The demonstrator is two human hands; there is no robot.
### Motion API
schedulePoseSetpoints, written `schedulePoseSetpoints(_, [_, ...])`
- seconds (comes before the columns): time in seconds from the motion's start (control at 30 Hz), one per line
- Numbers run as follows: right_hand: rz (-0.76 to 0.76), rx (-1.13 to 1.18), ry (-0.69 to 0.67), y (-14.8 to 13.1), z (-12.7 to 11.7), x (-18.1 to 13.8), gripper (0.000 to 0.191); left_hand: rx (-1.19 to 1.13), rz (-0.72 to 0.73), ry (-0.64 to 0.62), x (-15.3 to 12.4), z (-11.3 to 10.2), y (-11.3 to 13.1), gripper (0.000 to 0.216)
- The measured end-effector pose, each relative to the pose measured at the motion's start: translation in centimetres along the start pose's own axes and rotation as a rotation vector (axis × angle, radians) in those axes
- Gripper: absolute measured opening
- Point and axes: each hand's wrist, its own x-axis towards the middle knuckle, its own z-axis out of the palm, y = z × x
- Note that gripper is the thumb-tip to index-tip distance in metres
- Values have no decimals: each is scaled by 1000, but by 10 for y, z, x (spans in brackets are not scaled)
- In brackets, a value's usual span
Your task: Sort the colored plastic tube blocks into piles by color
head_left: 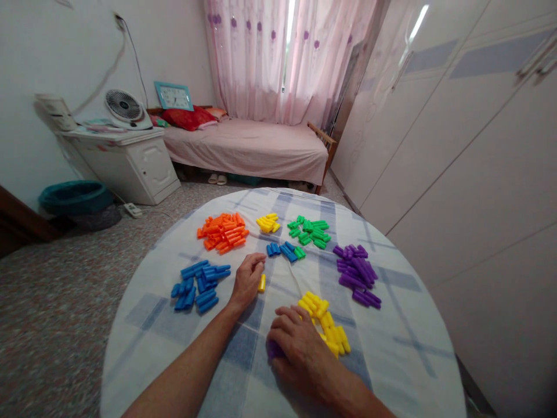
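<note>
My left hand [249, 280] rests over the middle of the table, its fingers bent and close together. What they hold, if anything, is hidden. A short yellow plastic tube [261, 283] lies right beside its thumb side. Just beyond the fingertips are several blue tubes [287, 252] with a green one [300, 252]. My right hand [293, 339] is nearer to me, its fingers curled round a purple piece [275, 349] that shows only partly between thumb and fingers. Along the right hand's far side lies a pile of yellow tubes [335, 335], partly covered by it.
Sorted piles ring the round cloth-covered table [404, 371]: orange [223, 232], blue [195, 285], a small yellow group [268, 223], green [310, 231] and purple [357, 273]. Beyond stand a bed [256, 145] and a white cabinet [148, 162]; wardrobes [456, 174] line the right.
</note>
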Motion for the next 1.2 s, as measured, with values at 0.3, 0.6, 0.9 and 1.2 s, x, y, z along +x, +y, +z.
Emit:
schedulePoseSetpoints(0.3, [333,790,113,27,-42,-11,24,74,44,-12,0,-1,2,21])
schedulePoseSetpoints(0.6, [483,1171,290,49,-45,-11,36,139,76,-12,-1,-1,8,21])
schedulePoseSetpoints(0.9, [449,758,382,53,-55,-13,34,158,84,-26,-1,-1,10,21])
schedulePoseSetpoints(1.2, [591,-458,504,125,-75,-24,34,145,84,-26,-1,-1,10,21])
